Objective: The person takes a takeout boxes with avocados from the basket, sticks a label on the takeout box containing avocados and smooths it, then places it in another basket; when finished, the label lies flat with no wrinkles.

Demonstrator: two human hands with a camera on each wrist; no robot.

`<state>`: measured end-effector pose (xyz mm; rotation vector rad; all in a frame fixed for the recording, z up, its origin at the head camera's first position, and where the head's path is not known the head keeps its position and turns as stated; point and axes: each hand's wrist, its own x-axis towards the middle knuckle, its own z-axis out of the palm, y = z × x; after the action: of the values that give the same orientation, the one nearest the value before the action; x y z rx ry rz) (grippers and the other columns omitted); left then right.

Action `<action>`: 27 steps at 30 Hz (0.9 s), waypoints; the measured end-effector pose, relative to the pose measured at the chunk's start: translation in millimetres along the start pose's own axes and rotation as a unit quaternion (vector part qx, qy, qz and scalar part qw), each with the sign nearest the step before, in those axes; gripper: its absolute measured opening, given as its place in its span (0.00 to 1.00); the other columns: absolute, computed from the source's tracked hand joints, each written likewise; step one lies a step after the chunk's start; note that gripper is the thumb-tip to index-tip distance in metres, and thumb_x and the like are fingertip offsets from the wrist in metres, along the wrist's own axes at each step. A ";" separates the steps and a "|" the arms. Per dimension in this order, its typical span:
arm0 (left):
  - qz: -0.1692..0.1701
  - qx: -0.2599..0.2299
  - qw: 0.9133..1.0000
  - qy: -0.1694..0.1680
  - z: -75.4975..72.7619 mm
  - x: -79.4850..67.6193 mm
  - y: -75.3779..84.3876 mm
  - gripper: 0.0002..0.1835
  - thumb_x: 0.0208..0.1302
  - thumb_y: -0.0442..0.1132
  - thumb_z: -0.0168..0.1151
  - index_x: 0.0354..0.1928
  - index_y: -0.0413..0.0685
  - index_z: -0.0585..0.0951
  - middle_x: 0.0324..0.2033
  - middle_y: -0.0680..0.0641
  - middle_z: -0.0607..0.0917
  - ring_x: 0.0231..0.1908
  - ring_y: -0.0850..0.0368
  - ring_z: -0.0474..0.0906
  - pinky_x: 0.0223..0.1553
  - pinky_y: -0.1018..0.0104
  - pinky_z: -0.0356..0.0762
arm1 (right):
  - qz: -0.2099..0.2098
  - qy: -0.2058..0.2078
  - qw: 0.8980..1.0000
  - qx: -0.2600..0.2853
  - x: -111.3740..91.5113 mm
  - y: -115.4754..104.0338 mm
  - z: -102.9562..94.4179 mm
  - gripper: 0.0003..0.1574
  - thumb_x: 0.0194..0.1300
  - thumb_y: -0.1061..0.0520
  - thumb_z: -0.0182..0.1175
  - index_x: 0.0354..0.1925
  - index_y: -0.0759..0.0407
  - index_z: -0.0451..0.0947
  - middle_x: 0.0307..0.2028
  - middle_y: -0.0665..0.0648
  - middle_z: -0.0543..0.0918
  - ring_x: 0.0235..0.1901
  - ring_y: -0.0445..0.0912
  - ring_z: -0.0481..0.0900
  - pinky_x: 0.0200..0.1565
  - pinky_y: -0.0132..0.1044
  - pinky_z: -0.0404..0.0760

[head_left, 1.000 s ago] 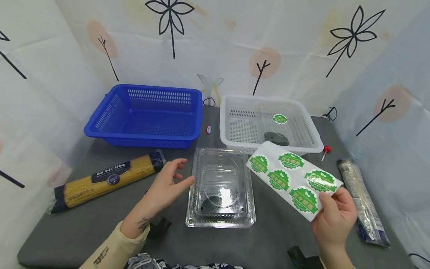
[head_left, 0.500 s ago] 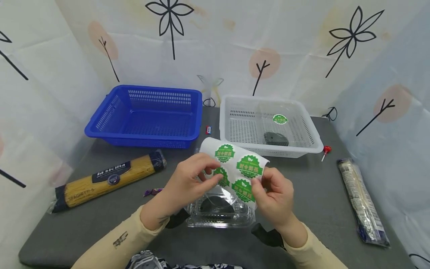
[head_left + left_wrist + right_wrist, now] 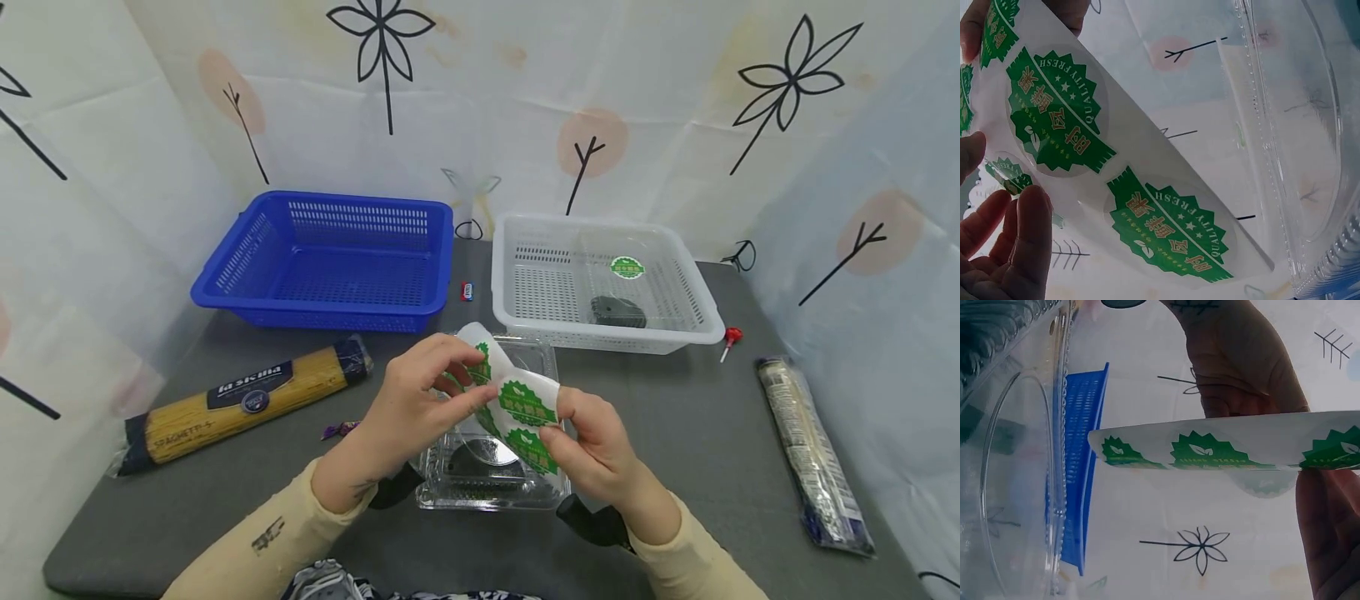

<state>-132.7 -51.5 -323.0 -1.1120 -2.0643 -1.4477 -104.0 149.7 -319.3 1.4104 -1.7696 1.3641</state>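
Observation:
My right hand [image 3: 600, 442] pinches a white sheet of round green stickers [image 3: 528, 400], thumb on its printed face. The sheet is bent, its left part folding up. My left hand [image 3: 427, 400] is at the other side, fingers curled about a sticker [image 3: 1009, 175] whose edge lifts from the backing. In the right wrist view the sheet is nearly edge-on, with a sticker [image 3: 1266, 484] sticking out below it. Beneath both hands a closed clear plastic clamshell box [image 3: 487, 492] lies on the grey table, partly hidden by the sheet.
A blue basket [image 3: 322, 312] stands at the back left. A white basket [image 3: 600, 337] at the back right holds a clear stickered box [image 3: 627, 267]. Packaged spaghetti [image 3: 247, 404] lies left, another long package [image 3: 813, 458] right. Small items are a purple-wrapped candy [image 3: 340, 429] and red lollipop [image 3: 732, 335].
My right hand has brought the sheet from the right to over the clamshell box. My left hand has moved right to meet it, and the sheet has become more bent.

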 end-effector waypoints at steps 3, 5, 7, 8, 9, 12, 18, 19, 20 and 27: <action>0.005 0.003 1.000 0.004 -0.5 -0.4 0.6 0.13 0.49 0.38 0.64 0.37 0.42 0.77 0.34 0.49 0.77 0.30 0.62 0.74 0.26 0.79 0.74 | -0.005 -0.007 1.000 0.001 -1.0 1.6 -0.2 0.12 0.64 0.60 0.44 0.26 0.68 0.61 0.23 0.61 0.73 0.19 0.46 0.74 0.22 0.31 0.77; 0.010 0.006 1.000 0.006 -0.7 -0.5 0.8 0.12 0.50 0.38 0.64 0.37 0.42 0.77 0.33 0.49 0.77 0.30 0.61 0.74 0.26 0.79 0.74 | -0.007 -0.006 1.000 0.000 -1.6 2.2 -0.1 0.13 0.64 0.60 0.44 0.26 0.68 0.61 0.22 0.61 0.73 0.19 0.45 0.73 0.22 0.31 0.77; 0.021 0.010 1.000 0.011 -0.6 -0.2 0.9 0.11 0.50 0.38 0.63 0.36 0.41 0.77 0.33 0.49 0.78 0.29 0.61 0.74 0.26 0.79 0.74 | -0.010 -0.002 1.000 0.001 -1.7 2.4 0.7 0.13 0.64 0.60 0.44 0.25 0.67 0.61 0.22 0.61 0.73 0.19 0.45 0.73 0.22 0.30 0.77; 0.027 0.012 0.999 0.014 -0.5 0.0 1.0 0.10 0.51 0.38 0.63 0.35 0.41 0.77 0.32 0.48 0.78 0.29 0.61 0.75 0.26 0.80 0.74 | -0.012 0.001 1.000 0.002 -1.7 2.5 1.2 0.12 0.64 0.60 0.44 0.25 0.68 0.61 0.22 0.61 0.73 0.19 0.45 0.73 0.21 0.30 0.76; 0.034 0.015 0.999 0.017 -0.4 0.1 1.0 0.09 0.51 0.37 0.62 0.35 0.41 0.77 0.32 0.48 0.78 0.28 0.61 0.74 0.25 0.80 0.74 | -0.013 0.004 1.000 0.004 -1.5 2.5 1.8 0.12 0.63 0.61 0.44 0.25 0.68 0.61 0.22 0.60 0.73 0.18 0.44 0.73 0.21 0.29 0.76; 0.054 0.022 0.998 0.031 0.3 0.9 1.3 0.04 0.53 0.35 0.59 0.31 0.41 0.78 0.29 0.49 0.78 0.28 0.63 0.74 0.24 0.80 0.73 | -0.018 0.017 1.000 0.008 -1.5 2.7 3.5 0.12 0.63 0.61 0.44 0.26 0.69 0.62 0.21 0.59 0.72 0.18 0.43 0.72 0.20 0.27 0.74; 0.066 -0.001 0.994 0.084 0.7 1.5 1.4 0.04 0.49 0.28 0.56 0.24 0.43 0.79 0.21 0.52 0.78 0.21 0.67 0.71 0.19 0.78 0.71 | 0.040 0.066 0.996 0.043 -8.3 0.4 2.2 0.13 0.63 0.63 0.45 0.27 0.74 0.62 0.23 0.62 0.72 0.19 0.42 0.72 0.18 0.27 0.73; 0.063 -0.013 0.993 0.097 0.4 1.5 1.4 0.05 0.48 0.26 0.56 0.23 0.42 0.78 0.20 0.51 0.77 0.20 0.66 0.71 0.18 0.77 0.71 | 0.060 0.080 0.993 0.057 -9.7 -0.7 1.0 0.12 0.63 0.65 0.45 0.27 0.75 0.61 0.24 0.62 0.72 0.20 0.42 0.72 0.18 0.28 0.73; 0.058 -0.025 0.992 0.107 -0.3 1.3 1.3 0.05 0.47 0.25 0.55 0.23 0.41 0.78 0.19 0.51 0.77 0.19 0.66 0.70 0.18 0.77 0.71 | 0.084 0.097 0.989 0.071 -11.2 -2.2 -0.6 0.11 0.63 0.67 0.44 0.27 0.76 0.61 0.24 0.61 0.73 0.20 0.41 0.73 0.18 0.28 0.74; 0.023 -0.088 0.984 0.150 -6.3 -0.1 -0.6 0.08 0.44 0.20 0.55 0.22 0.38 0.78 0.18 0.47 0.77 0.18 0.64 0.70 0.15 0.75 0.69 | 0.235 0.233 0.933 0.142 -24.4 -11.1 -25.0 0.13 0.60 0.75 0.36 0.33 0.67 0.67 0.32 0.55 0.79 0.27 0.42 0.80 0.24 0.30 0.78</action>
<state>-133.9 -57.4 -321.0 -0.9308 -1.7191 -1.6859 -90.3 183.1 -326.0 0.6977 -1.6821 2.0714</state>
